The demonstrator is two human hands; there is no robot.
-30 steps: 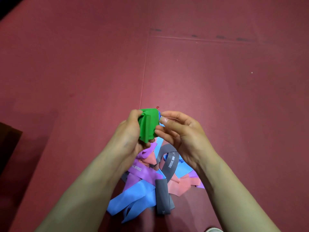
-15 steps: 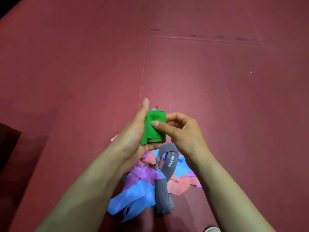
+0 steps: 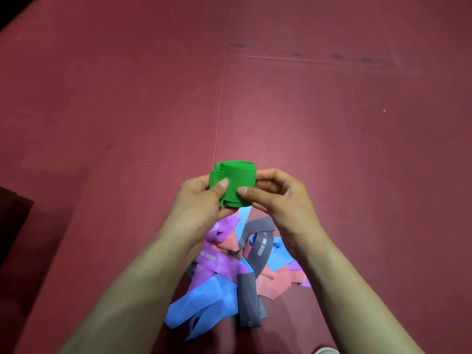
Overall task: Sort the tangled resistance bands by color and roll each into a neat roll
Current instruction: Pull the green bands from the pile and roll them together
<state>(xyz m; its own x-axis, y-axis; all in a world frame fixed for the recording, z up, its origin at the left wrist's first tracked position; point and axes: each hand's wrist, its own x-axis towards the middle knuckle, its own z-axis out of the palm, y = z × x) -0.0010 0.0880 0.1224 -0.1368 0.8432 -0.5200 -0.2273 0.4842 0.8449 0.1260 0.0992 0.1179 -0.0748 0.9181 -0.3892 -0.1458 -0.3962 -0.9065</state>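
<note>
1. We are holding the green band [image 3: 233, 180] up off the floor, just beyond the tangled pile. It is wound into a loose, thick roll.
2. Its layers are showing unevenly at the upper left corner and along the bottom edge.
3. Our left hand [image 3: 195, 205] is gripping the roll's left side, with the thumb lying on the near face.
4. Our right hand [image 3: 279, 198] is pinching the right side, with the thumb pressing the near face and the fingers [image 3: 270, 178] curling round behind.
5. Below our wrists the pile [image 3: 263, 275] is lying on the floor. A purple band [image 3: 219, 264] printed ONE DEGREE, a blue band [image 3: 204, 302], a pink band [image 3: 277, 283] and a looping grey band [image 3: 261, 245] are crossing one another.
6. A grey bundle [image 3: 247, 300], rolled or folded flat, is resting on the near side of the pile, against the blue band.
7. The red floor mat [image 3: 332, 136] is stretching all around, with a seam running away from our hands.
8. A dark object [image 3: 12, 226] is sitting at the left edge.
</note>
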